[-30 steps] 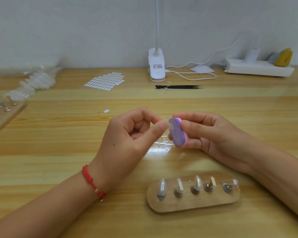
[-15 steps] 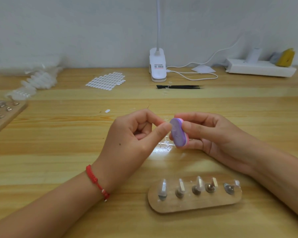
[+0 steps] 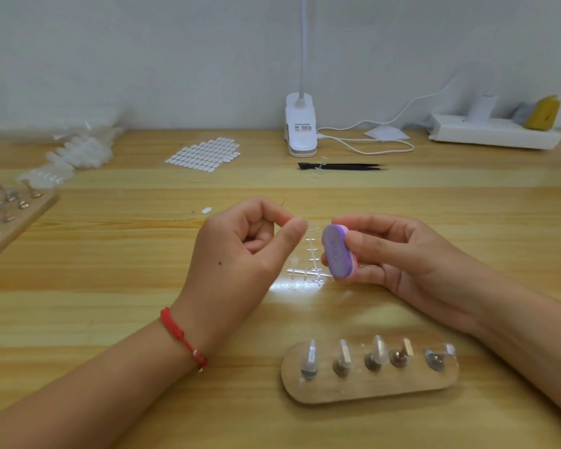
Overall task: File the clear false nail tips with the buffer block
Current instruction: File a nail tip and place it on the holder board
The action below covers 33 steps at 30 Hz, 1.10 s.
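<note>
So block [image 3: 337, 251]: R hand [image 3: 412, 264], near L hand [image 3: 240, 254].

The oval buffer block [image 3: 337, 251] has a purple face and a pink edge. The small plastic false nail tip [image 3: 302, 221] pinched in the left hand [image 3: 240, 254] is clear. The braided cord bracelet [image 3: 182, 338] is red, the grain-striped wooden surface [image 3: 110, 286] honey-yellow, and the slim pointed tweezers [image 3: 344, 166] black.

The left hand [image 3: 240, 254] has drawn back slightly toward the table's left edge. The barely visible clear false nail tip [image 3: 309, 223] pinched between its thumb and forefinger has come off the buffer block [image 3: 337, 251], leaving a small gap where they touched.
</note>
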Available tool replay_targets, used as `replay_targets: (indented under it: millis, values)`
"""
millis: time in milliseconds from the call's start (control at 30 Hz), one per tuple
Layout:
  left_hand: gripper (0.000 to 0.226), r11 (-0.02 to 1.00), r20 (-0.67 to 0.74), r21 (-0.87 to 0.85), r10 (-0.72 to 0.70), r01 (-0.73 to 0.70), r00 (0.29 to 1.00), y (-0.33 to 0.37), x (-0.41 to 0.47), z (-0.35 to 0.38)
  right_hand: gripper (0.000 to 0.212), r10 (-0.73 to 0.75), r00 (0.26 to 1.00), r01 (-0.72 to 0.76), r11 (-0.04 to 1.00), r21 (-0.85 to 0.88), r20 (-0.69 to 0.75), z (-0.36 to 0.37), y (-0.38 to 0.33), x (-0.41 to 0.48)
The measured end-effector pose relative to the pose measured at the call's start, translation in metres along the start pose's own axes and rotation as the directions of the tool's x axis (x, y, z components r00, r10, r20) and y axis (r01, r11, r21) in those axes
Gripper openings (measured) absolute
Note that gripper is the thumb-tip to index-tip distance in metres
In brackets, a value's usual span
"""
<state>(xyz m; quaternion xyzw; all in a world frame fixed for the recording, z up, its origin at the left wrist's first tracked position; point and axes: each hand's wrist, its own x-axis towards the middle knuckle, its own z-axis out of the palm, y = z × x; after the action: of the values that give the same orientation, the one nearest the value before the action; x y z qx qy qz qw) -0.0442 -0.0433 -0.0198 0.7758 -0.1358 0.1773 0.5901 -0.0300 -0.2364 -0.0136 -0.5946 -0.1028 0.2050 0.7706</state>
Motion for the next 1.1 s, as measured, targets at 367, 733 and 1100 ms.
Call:
replay_targets:
  millis: [367, 733, 1100]
  values:
    - [0.019, 0.999, 0.003, 0.037, 0.026, -0.026, 1.0, 0.0024, -0.0013, 0.0044, 0.026, 0.011, 1.0, -0.011, 1.0, -0.023, 0.027, -0.0009, -0.0009, 0.0009]
    - [0.019, 1.0, -0.019, -0.009, -0.025, 0.025, 0.999, 0.0016, 0.0004, 0.0043, 0.025, 0.011, 0.999, -0.01, 1.0, -0.021, 0.033, -0.0012, -0.0003, 0.0006]
    - [0.019, 1.0, -0.023, 0.019, -0.021, 0.022, 1.0, 0.0019, -0.0006, 0.004, 0.023, 0.004, 0.999, -0.003, 1.0, -0.02, 0.034, -0.0013, -0.0004, 0.0012]
